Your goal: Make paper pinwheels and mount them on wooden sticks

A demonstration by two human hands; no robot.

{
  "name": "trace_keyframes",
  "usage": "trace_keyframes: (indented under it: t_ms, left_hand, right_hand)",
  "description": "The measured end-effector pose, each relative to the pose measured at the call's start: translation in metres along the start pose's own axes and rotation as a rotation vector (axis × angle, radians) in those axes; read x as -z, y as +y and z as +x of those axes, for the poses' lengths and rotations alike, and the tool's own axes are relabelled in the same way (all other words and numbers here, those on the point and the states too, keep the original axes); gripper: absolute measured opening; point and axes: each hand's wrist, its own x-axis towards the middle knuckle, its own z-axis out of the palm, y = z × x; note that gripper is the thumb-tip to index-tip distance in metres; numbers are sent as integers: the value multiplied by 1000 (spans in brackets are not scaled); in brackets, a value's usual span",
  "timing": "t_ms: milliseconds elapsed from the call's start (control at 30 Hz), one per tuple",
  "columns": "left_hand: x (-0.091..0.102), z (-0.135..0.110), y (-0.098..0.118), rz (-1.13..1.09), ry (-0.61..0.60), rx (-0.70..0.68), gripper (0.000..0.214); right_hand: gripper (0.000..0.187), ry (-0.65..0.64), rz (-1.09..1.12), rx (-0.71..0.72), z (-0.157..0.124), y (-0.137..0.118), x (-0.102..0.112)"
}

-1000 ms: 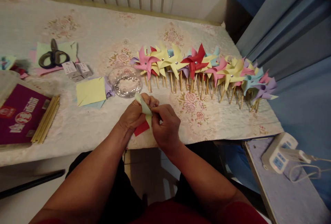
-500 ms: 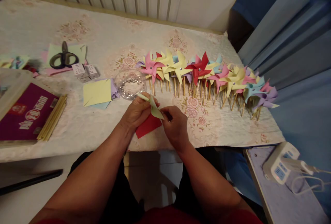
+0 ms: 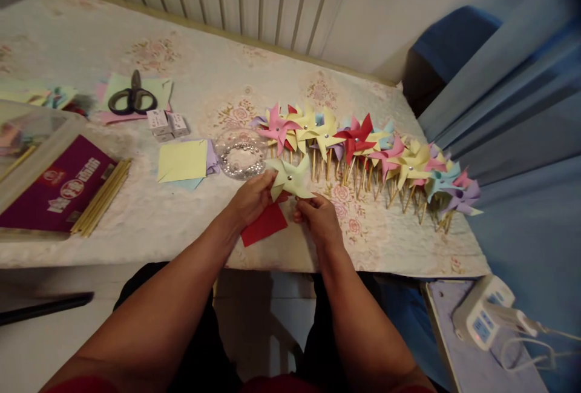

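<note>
My left hand [image 3: 250, 198] and my right hand [image 3: 319, 218] both pinch a pale green paper pinwheel head [image 3: 289, 178], held face-up just above the table's near edge. A red paper square [image 3: 264, 225] lies under my left hand. A clear round dish of silver pins [image 3: 240, 154] sits just behind my left hand. A long row of finished pinwheels on wooden sticks [image 3: 368, 155] lies across the flowered tablecloth [image 3: 209, 84] to the right.
Yellow and purple paper squares [image 3: 184, 161] lie left of the dish. Scissors [image 3: 132, 98] rest on paper at the back left, with small white boxes [image 3: 166, 122] nearby. A bundle of wooden sticks [image 3: 102, 197] lies beside a purple box [image 3: 57, 187]. A power strip [image 3: 483, 315] sits low right.
The folded green paper has opened out into a flat pinwheel shape between my hands. My hands moved slightly away from me, and the red square shows more. The camera tilted.
</note>
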Motion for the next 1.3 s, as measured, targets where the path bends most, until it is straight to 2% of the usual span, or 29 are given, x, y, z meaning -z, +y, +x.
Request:
trace_keyframes:
  t_ms: [233, 600, 967, 1300]
  left_hand:
    - [4, 1, 1, 47, 13, 35, 32]
    - [3, -1, 4, 111, 10, 71, 32]
    - [6, -1, 1, 222, -17, 118, 19]
    - [8, -2, 1, 245, -20, 128, 36]
  right_hand:
    - [23, -12, 114, -66, 8, 8, 1]
    - [22, 6, 149, -73, 11, 10, -2]
    - [21, 5, 143, -61, 12, 10, -3]
    - [23, -6, 195, -64, 13, 10, -1]
